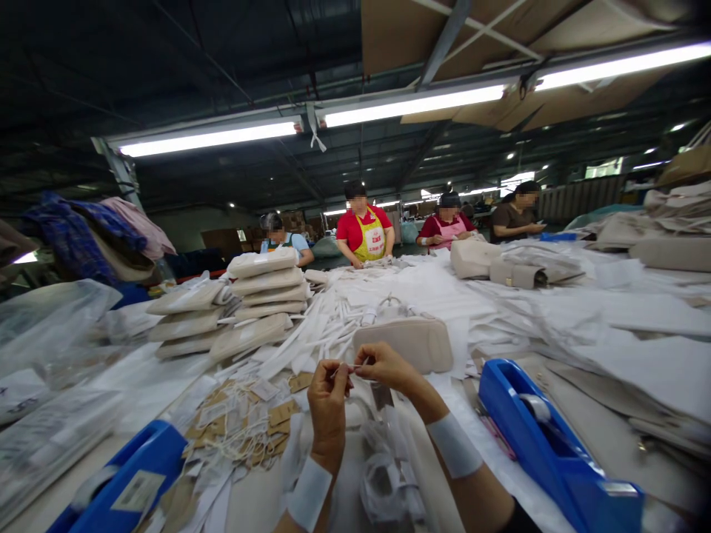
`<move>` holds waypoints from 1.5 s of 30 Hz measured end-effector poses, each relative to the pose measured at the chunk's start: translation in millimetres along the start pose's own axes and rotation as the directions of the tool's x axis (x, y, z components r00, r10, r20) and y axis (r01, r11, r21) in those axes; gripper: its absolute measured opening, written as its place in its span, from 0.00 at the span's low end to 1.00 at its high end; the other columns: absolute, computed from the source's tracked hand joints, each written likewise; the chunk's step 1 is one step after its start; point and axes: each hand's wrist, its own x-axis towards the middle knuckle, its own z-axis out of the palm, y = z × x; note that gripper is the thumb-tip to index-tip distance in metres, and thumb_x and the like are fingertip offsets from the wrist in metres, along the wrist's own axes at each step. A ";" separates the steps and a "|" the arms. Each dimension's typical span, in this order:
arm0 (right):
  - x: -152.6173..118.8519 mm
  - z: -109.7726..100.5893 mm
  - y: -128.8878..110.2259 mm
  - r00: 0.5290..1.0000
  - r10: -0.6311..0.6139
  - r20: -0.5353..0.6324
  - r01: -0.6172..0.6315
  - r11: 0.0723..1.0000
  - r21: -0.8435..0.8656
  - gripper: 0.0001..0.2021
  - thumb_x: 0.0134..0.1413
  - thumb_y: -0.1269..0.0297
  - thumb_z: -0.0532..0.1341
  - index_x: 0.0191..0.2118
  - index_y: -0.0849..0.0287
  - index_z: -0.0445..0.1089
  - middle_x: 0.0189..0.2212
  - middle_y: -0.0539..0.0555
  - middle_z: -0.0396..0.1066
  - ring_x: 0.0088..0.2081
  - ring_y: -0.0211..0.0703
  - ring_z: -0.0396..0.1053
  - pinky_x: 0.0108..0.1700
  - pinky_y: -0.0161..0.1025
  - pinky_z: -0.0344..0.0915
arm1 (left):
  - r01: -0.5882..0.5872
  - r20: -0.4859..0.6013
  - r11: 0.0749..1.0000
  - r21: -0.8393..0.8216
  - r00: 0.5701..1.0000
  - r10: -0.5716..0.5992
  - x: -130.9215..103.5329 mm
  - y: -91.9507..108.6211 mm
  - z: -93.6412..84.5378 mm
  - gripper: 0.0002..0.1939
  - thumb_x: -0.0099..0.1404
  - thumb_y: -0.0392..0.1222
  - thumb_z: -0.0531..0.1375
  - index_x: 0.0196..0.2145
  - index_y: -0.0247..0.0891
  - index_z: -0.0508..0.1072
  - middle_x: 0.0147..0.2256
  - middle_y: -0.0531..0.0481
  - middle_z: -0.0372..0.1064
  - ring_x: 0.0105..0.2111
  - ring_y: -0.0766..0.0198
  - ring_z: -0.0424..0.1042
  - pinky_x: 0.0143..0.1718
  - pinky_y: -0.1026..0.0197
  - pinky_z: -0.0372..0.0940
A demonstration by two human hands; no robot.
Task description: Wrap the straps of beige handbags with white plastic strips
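Note:
Above the middle of the table my left hand (326, 403) and my right hand (386, 367) meet, fingertips almost touching. Both are closed in a pinch on a thin white string (356, 366); what else they may hold is too small to tell. A beige bag (408, 344) lies just beyond them. Under my wrists is a bag partly wrapped in clear plastic (383, 474), mostly hidden by my arms. To the left of my left hand spreads a heap of brown and white hang tags (244, 422) with cream strings. Pale bands wrap both wrists.
Blue tape dispensers stand at left (130, 474) and right (549, 444). Stacked beige bags (266, 285) rise at the back left, with white paper strips (327, 318) beside them. More bags (475, 259) sit at the back right. Several co-workers (364, 233) are across the table.

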 end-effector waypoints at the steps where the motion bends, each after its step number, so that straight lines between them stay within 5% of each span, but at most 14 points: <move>1: 0.9 0.8 2.1 1.000 -0.012 0.002 0.012 1.000 0.015 0.12 0.35 0.62 0.70 0.22 0.61 0.67 0.17 0.45 0.64 0.22 0.32 0.58 0.25 0.31 0.51 | 0.017 0.014 0.999 -0.028 1.000 -0.017 -0.8 1.7 0.9 0.11 0.60 0.46 0.62 0.30 0.38 0.66 0.24 0.55 0.68 0.22 0.70 0.64 0.24 0.68 0.59; 8: -6.4 6.0 -1.9 0.983 -0.059 0.174 0.025 0.981 0.190 0.26 0.39 0.40 0.67 0.26 0.60 0.63 0.18 0.47 0.67 0.21 0.36 0.65 0.27 0.35 0.58 | 0.069 0.006 0.981 -0.184 0.998 -0.069 -2.9 6.3 1.3 0.12 0.64 0.48 0.60 0.36 0.40 0.61 0.27 0.55 0.71 0.21 0.70 0.65 0.24 0.67 0.61; 20: -11.8 -0.5 -2.5 0.994 -0.078 0.072 0.048 0.937 0.345 0.21 0.42 0.47 0.69 0.29 0.62 0.68 0.23 0.46 0.66 0.21 0.32 0.64 0.26 0.33 0.63 | 0.130 0.010 0.930 -0.344 0.991 -0.135 -2.5 15.1 2.0 0.16 0.63 0.49 0.61 0.36 0.41 0.57 0.41 0.45 0.76 0.23 0.70 0.67 0.26 0.65 0.61; 28: -9.8 -1.6 -14.9 0.998 0.013 -0.056 0.004 0.957 0.290 0.19 0.43 0.50 0.68 0.28 0.64 0.72 0.17 0.45 0.65 0.15 0.26 0.53 0.17 0.29 0.48 | 0.121 0.052 0.917 -0.381 0.993 -0.109 -3.0 19.3 3.2 0.12 0.65 0.45 0.60 0.35 0.40 0.58 0.46 0.40 0.75 0.24 0.70 0.67 0.27 0.65 0.61; 35: -15.0 -4.9 -17.9 0.997 0.041 0.068 -0.060 0.951 0.302 0.21 0.40 0.47 0.70 0.29 0.64 0.72 0.15 0.44 0.61 0.17 0.29 0.55 0.19 0.30 0.48 | 0.143 0.029 0.894 -0.424 0.989 -0.145 -0.4 12.4 -2.7 0.13 0.62 0.46 0.60 0.33 0.40 0.58 0.37 0.45 0.77 0.22 0.70 0.66 0.25 0.65 0.60; 38: -13.0 -4.1 -9.7 0.998 0.054 0.031 -0.060 0.953 0.296 0.22 0.38 0.46 0.69 0.29 0.63 0.70 0.16 0.44 0.59 0.17 0.28 0.53 0.20 0.31 0.49 | 0.135 -0.050 0.955 -0.264 0.987 -0.153 -0.1 7.3 -5.6 0.11 0.63 0.46 0.58 0.32 0.40 0.58 0.32 0.48 0.76 0.20 0.69 0.64 0.24 0.66 0.58; 42: -7.8 -9.5 -2.8 0.992 0.067 -0.105 -0.046 0.980 0.194 0.21 0.44 0.46 0.63 0.30 0.63 0.71 0.16 0.42 0.54 0.18 0.30 0.50 0.22 0.32 0.50 | 0.061 -0.110 0.983 0.175 0.993 -0.042 -1.3 2.0 -7.6 0.06 0.66 0.43 0.54 0.33 0.41 0.59 0.30 0.52 0.73 0.22 0.67 0.64 0.25 0.66 0.57; 45: -3.6 -19.1 1.3 0.969 0.064 -0.240 -0.061 0.998 0.023 0.15 0.49 0.53 0.60 0.30 0.62 0.72 0.17 0.45 0.57 0.20 0.32 0.53 0.24 0.33 0.50 | 0.019 -0.012 0.766 0.642 1.000 -0.015 -5.4 -0.8 -6.1 0.03 0.64 0.35 0.53 0.35 0.41 0.63 0.28 0.51 0.71 0.27 0.63 0.69 0.30 0.63 0.56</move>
